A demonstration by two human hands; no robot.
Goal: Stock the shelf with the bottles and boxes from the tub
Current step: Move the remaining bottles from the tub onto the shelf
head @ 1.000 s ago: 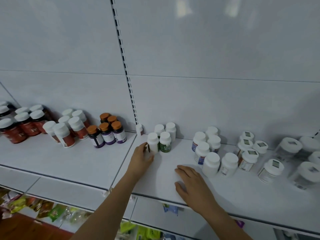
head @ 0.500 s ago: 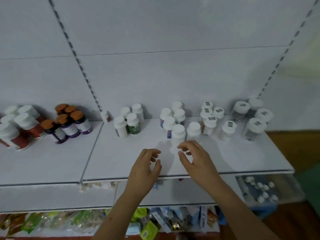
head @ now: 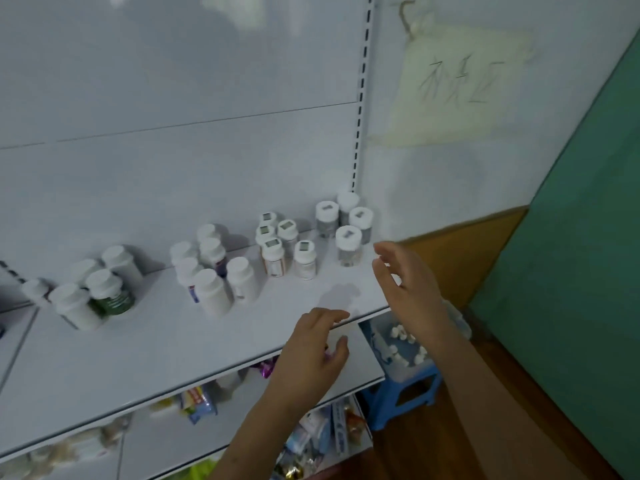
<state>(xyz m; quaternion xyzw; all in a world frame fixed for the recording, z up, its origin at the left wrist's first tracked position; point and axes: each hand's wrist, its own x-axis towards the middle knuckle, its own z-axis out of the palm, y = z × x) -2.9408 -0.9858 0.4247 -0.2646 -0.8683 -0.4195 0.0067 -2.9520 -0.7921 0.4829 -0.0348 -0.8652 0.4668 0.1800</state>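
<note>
A white shelf (head: 145,341) carries several white-capped bottles in groups: a green-labelled bottle (head: 110,296) at the left, plain white bottles (head: 211,292) in the middle, and clear jars (head: 348,245) at the right end. My left hand (head: 311,351) hovers over the shelf's front edge, fingers loosely curled, holding nothing. My right hand (head: 408,289) is raised off the shelf's right end, fingers relaxed and empty. Below and right of the shelf, a clear tub (head: 384,344) with several small white bottles sits on a blue stool (head: 405,393); my right arm partly hides it.
A lower shelf (head: 311,441) holds colourful packets. A slotted upright (head: 360,98) marks the shelf unit's right end. Right of it are a white wall with a hanging cloth bag (head: 457,77), a green panel (head: 571,271) and a wooden floor (head: 467,445).
The view has swung right, away from the left bottle groups, and the tub and stool have come into sight. Both hands left the shelf surface and shifted toward its right end, still empty.
</note>
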